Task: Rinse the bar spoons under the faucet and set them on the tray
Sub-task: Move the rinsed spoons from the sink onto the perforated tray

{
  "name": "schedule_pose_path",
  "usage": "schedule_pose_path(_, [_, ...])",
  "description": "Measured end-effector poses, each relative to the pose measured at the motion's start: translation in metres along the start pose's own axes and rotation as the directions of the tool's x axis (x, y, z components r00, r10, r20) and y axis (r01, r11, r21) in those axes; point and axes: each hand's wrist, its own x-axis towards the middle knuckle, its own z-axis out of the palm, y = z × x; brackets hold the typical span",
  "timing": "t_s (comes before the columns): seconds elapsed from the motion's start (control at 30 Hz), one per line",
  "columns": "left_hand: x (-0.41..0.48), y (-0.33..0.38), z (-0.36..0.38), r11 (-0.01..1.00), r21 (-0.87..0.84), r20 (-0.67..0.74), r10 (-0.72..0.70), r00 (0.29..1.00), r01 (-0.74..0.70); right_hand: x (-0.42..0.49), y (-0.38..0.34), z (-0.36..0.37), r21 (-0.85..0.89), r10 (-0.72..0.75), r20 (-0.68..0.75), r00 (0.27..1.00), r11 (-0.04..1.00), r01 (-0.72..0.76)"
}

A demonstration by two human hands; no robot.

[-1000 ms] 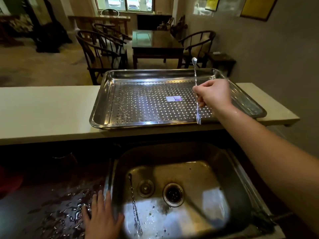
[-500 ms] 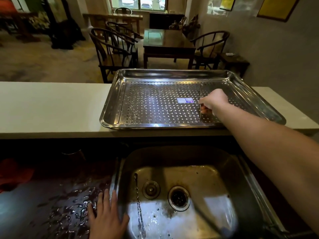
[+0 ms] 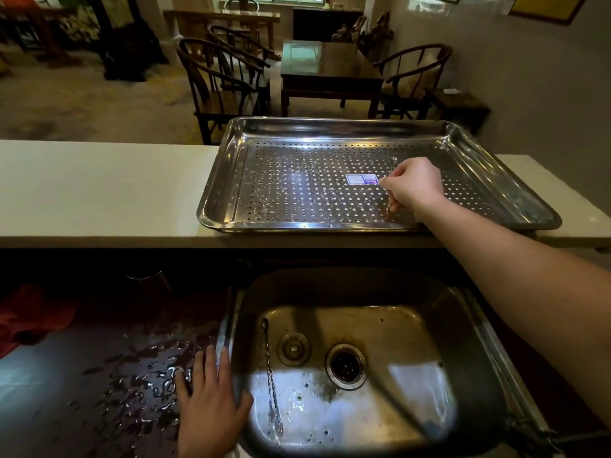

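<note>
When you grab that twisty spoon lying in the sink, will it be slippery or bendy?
Probably slippery: the bar spoon is shiny metal lying on the wet sink floor. It likely stays stiff, since its thin twisted stem looks straight. Lying flat, it may be fiddly to pinch and could slide; the twist should help grip.

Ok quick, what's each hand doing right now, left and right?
Left hand: open, flat on the wet counter, holding nothing.
Right hand: closed on a bar spoon, low over the tray.
</note>
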Motion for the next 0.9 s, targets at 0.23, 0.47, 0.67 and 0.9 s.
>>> schedule_pose_path(0.23, [-0.003,-0.003,0.008,1.0,0.017,-0.006,0.003,1.0,-0.003,-0.026,-0.015,-0.018,-0.044,-0.165,-0.053,0.985,0.986,0.163])
schedule_pose_path(0.47, [-0.003,-0.005,0.009,1.0,0.019,-0.026,0.007,1.0,-0.007,-0.104,-0.019,-0.022,-0.033,-0.509,-0.187,0.84,0.858,0.512])
schedule_pose_path(0.67, [-0.004,-0.005,0.009,1.0,0.013,-0.016,-0.005,1.0,0.005,-0.18,0.006,0.036,0.155,-0.542,-0.071,0.837,0.823,0.546])
schedule_pose_path(0.9, [-0.003,-0.005,0.007,1.0,-0.01,-0.005,-0.008,1.0,0.008,-0.215,0.066,0.157,0.107,-0.291,0.459,0.839,0.956,0.273])
